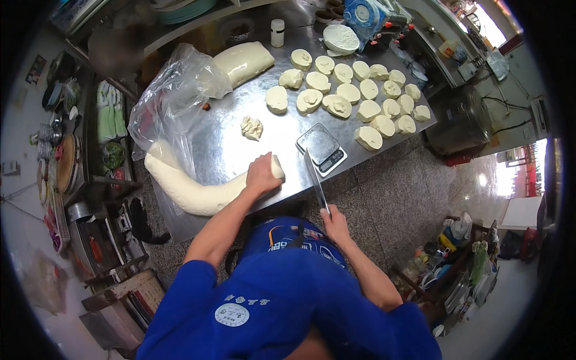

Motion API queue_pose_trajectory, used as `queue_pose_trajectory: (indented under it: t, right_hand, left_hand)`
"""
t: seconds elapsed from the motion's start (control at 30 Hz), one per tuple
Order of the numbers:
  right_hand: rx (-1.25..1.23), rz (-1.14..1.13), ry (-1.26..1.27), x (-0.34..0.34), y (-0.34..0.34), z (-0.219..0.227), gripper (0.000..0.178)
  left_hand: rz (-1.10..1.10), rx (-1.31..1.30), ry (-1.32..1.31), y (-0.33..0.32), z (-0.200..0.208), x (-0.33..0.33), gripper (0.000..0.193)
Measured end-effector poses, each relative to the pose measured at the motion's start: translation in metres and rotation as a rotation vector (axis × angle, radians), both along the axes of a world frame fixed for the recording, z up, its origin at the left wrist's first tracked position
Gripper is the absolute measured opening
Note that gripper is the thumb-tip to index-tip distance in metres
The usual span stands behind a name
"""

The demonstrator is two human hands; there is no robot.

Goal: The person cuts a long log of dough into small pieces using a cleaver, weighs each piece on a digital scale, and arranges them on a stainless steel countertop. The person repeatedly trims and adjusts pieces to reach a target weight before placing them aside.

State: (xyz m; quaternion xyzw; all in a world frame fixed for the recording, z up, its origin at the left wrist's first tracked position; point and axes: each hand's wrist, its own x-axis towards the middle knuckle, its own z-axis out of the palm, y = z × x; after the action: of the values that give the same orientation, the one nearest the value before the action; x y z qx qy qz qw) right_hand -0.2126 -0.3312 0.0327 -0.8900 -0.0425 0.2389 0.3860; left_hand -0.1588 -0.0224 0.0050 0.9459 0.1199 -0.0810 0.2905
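Observation:
My left hand (pixel 262 174) presses down on the near end of a long white dough roll (pixel 192 192) that curves across the steel table (pixel 228 144). In my right hand (pixel 333 223) is the handle of a long knife (pixel 315 180), whose blade points away from me, just right of the dough's cut end. A small digital scale (pixel 321 148) sits right behind the blade. Several cut dough pieces (pixel 360 96) lie in rows across the far right of the table. A small torn lump of dough (pixel 252 128) lies alone mid-table.
A second thick dough log (pixel 245 61) lies at the back beside a crumpled clear plastic bag (pixel 174 99). A white bottle (pixel 277 32) and a flour-filled bowl (pixel 341 38) stand at the far edge. Shelves with kitchenware (pixel 66 156) line the left; cluttered crates (pixel 456 264) sit on the floor right.

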Motion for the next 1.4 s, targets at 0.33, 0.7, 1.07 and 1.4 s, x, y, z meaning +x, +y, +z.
queue_pose_trajectory:
  t: [0.33,0.7,1.07,1.4]
  right_hand:
    - [0.015,0.026,-0.008,-0.013,0.041,0.035,0.04]
    - [0.098,0.126,0.179,-0.044,0.087,0.072,0.041]
    - [-0.074,0.205,0.004,-0.017,0.143,0.038,0.039]
    - [-0.176,0.209,0.058,-0.027,0.143,0.027,0.039]
  left_hand:
    - [-0.284,0.045,-0.118,0.027,-0.011,-0.028,0.105]
    - [-0.537,-0.089,-0.498,0.051,0.022,-0.062,0.033]
    - [-0.44,-0.17,-0.583,0.046,0.017,-0.066,0.024]
    - [-0.341,-0.135,-0.611,0.041,0.008,-0.073,0.025]
